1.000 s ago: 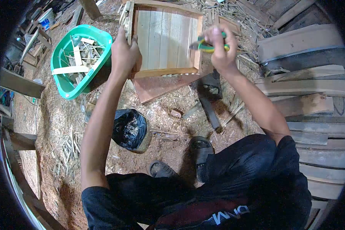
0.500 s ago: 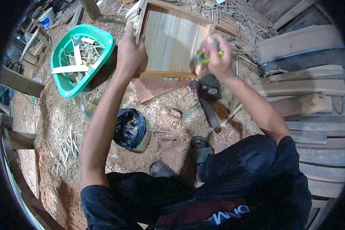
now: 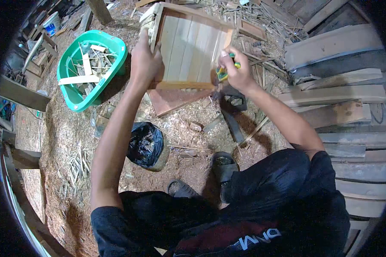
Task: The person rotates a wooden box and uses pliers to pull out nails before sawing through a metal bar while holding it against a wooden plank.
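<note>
A shallow wooden frame with a slatted panel (image 3: 188, 47) is held up at the top centre. My left hand (image 3: 146, 62) grips its left side, thumb and fingers wrapped round the edge. At the lower right corner of the frame, my right hand (image 3: 238, 70) is closed on a yellow and green handled tool (image 3: 223, 73). The tool's dark end is close to the corner; whether it touches the wood is hard to tell. Under the frame lies a reddish-brown board (image 3: 171, 100).
A green basin (image 3: 77, 100) of wood scraps stands at the left. A bucket lined with a black bag (image 3: 146, 145) sits below it. Stacked planks (image 3: 334, 96) line the right side. A handsaw-like dark piece (image 3: 232, 126) lies on the sawdust-covered floor.
My right hand and the tool have shifted slightly left and down along the frame's right edge. My left hand still grips the frame, which has barely moved.
</note>
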{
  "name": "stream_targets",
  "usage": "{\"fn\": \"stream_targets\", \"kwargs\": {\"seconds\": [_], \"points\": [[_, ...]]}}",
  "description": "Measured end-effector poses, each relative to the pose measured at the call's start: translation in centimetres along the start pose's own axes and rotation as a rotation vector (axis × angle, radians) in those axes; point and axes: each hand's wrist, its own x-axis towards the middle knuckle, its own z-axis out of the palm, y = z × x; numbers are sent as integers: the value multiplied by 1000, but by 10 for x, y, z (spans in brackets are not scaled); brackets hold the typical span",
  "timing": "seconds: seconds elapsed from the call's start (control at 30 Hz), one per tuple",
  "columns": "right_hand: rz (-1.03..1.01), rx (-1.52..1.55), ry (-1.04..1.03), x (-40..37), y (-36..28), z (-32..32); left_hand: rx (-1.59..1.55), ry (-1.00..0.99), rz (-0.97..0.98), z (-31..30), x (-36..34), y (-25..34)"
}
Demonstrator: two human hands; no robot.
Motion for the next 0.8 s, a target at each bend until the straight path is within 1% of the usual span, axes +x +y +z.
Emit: {"fn": "stream_targets", "kwargs": {"seconds": [0.03,0.07,0.1,0.17,0.2,0.23,0.27,0.3,0.33,0.4,0.43,0.53,0.57,0.67,0.7,0.8], "points": [[42,38,15,4,-10,-2,3,6,41,-1,-1,0],[98,80,34,3,-20,-2,8,-20,7,1,-2,-1],[-44,110,130,11,-27,-1,14,-48,-29,0,-2,5],[-11,120,177,7,-28,3,10,-117,-104,-6,-3,22],[-6,122,203,8,-29,3,21,-96,-96,-5,-2,20],[-9,19,113,1,-13,10,32,-71,-88,-4,-2,14],[28,-78,-103,-12,0,2,42,-43,-79,-2,-1,8],[17,-42,-74,-8,-5,3,-27,-50,-37,-6,-5,10],[12,-3,-46,-5,-8,7,-25,-47,-31,-6,-5,12],[121,208,70,5,-24,1,-12,-72,-22,-6,-11,15],[127,220,113,14,-27,-4,6,-73,-36,-4,-12,14],[-97,209,183,37,-31,-20,-12,-62,-67,-6,-19,14],[-115,187,197,40,-29,-24,-41,-34,-26,-5,-18,7],[22,236,218,27,-36,-14,-65,11,-36,-10,-16,-1],[21,209,176,22,-33,-9,-92,-4,-117,-11,-14,-1],[4,43,98,27,-12,1,-49,-13,-110,-19,-12,-3]]}}
